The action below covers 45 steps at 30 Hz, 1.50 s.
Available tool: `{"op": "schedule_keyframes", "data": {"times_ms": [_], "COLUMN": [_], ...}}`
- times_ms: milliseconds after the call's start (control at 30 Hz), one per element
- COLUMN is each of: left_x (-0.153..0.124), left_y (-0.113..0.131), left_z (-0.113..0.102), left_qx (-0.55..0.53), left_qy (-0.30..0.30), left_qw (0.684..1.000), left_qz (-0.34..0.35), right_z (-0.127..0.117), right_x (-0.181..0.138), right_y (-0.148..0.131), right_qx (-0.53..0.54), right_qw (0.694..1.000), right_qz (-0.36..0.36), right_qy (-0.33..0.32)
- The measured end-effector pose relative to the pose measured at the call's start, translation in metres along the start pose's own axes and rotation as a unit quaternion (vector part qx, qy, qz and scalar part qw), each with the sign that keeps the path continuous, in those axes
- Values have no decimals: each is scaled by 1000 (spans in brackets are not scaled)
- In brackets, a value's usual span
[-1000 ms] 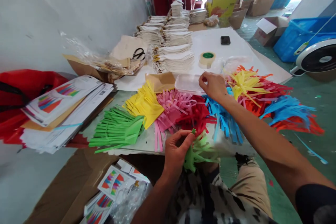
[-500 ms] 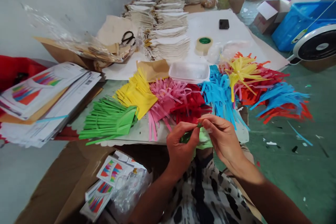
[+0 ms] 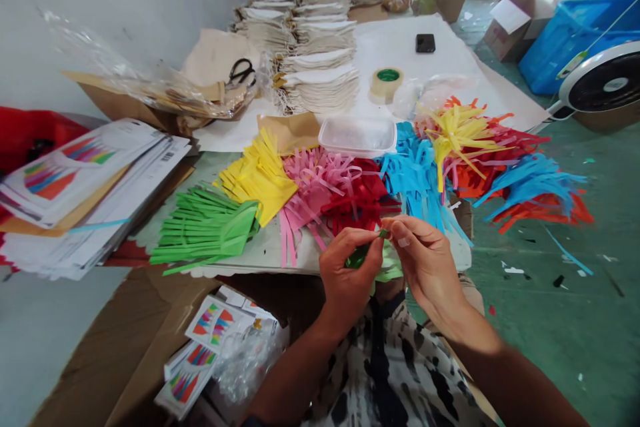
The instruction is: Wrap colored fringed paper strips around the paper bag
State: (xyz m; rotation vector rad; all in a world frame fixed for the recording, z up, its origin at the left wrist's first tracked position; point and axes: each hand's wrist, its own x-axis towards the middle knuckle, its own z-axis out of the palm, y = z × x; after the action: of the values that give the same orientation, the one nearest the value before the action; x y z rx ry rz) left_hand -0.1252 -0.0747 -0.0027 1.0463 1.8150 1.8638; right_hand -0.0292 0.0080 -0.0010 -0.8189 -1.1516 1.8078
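My left hand [image 3: 349,273] and my right hand [image 3: 425,260] meet just in front of the table's near edge, both pinching the rolled end of a green fringed paper piece [image 3: 385,263], which is mostly hidden between them. Right behind my hands lie piles of fringed paper: green [image 3: 207,230], yellow [image 3: 257,177], pink [image 3: 313,190], red [image 3: 363,203] and blue [image 3: 415,177]. A clear plastic box [image 3: 357,135] sits behind the pink and red piles.
A heap of mixed-colour fringes [image 3: 500,160] hangs off the table's right side. A tape roll [image 3: 386,82], scissors [image 3: 241,71], a black phone [image 3: 425,43] and stacks of white bags [image 3: 315,47] lie further back. Printed sheets [image 3: 85,180] are stacked left; a carton [image 3: 165,340] stands below.
My right hand has come back from the plastic box to the green piece held by my left hand. Now both hands pinch its end, having barely moved in the last half second.
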Motion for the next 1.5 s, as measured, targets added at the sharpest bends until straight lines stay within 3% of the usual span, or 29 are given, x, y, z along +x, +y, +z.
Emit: {"op": "schedule_keyframes", "data": {"times_ms": [233, 500, 733, 900, 1233, 1400, 1500], "left_x": [5, 11, 15, 27, 35, 36, 37], "left_y": [-8, -11, -15, -18, -28, -27, -26], "left_z": [6, 11, 17, 21, 28, 27, 28], "left_qx": [-16, -14, -20, -113, -138, -87, -73], "left_qy": [-8, -6, -11, -33, -38, -109, -114], "left_qw": [998, 999, 998, 981, 977, 975, 974], "left_qz": [59, 44, -52, -156, -159, -171, -179], "right_z": [1, -2, -7, -14, -25, -28, -28], "right_x": [3, 7, 16, 30, 44, 49, 50], "right_y": [1, 2, 10, 12, 9, 7, 7], "right_qx": [44, 53, 41, 42, -4, 23, 40], "right_qw": [998, 997, 998, 997, 996, 994, 991], "right_qz": [36, 48, 36, 67, 84, 98, 117], "right_qy": [25, 27, 27, 28, 19, 51, 47]}}
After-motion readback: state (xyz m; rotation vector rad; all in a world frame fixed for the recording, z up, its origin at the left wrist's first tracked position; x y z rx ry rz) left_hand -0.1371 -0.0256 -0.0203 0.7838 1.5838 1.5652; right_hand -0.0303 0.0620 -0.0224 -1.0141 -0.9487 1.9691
